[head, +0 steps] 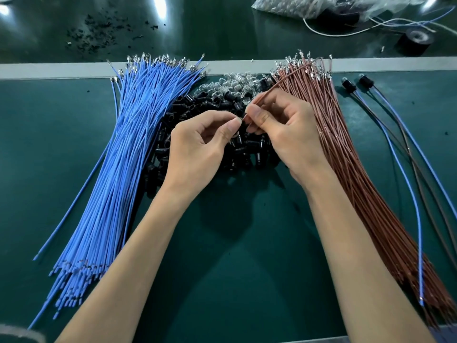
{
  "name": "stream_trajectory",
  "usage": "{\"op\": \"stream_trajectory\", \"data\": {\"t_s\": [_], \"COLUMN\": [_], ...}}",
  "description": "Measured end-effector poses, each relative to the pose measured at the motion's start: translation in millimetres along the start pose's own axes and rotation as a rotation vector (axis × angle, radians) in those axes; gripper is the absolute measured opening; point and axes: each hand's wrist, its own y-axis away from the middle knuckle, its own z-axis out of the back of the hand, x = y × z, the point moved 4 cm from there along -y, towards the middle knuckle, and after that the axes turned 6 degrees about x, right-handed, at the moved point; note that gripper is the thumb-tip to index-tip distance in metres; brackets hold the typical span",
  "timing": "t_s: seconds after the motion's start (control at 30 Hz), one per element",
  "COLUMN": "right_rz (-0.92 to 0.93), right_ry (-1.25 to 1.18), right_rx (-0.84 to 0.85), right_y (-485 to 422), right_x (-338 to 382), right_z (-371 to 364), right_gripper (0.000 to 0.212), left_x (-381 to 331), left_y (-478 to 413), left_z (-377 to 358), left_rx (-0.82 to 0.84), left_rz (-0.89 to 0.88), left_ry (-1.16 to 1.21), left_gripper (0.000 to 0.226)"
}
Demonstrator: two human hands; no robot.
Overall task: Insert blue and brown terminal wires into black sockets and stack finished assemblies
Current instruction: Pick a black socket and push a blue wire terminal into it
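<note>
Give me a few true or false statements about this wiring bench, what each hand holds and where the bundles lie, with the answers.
1. The blue wire bundle lies left of the black socket pile. True.
2. The right hand pinches a blue wire. False: it pinches a single brown wire.
3. The left hand lies flat on the table. False: its fingertips pinch a small black socket.
4. Two finished assemblies lie right of the brown wire bundle. True.
</note>
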Motion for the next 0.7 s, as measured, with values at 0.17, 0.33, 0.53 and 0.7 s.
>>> {"op": "stream_trajectory", "data": {"t_s": [0.17,0.33,0.53,0.7], "right_rz": [0.0,-0.056,-0.08,-0.189], "right_ry": [0.0,-0.193,-0.06,-0.007], "right_rx": [-0.033,-0.079,-0.067,0.001], "right_y": [0,1,3,4], "right_x": [-1,-1,1,5], "right_z": [0,3,3,-3], "right_gripper": [0.016,0.005,0.012,0.018], "left_x": [-1,2,0,-3], "left_y": [1,1,1,1], "left_z": [-3,-4,-5,-1], "left_rx": [0.05,0.066,0.085,0.024], "left_rz": [0.006,0.041,0.048,0.108], "left_ry": [-0.019,-0.029,0.038,0.216], "left_gripper": [0.006,0.007,0.009,0.008]}}
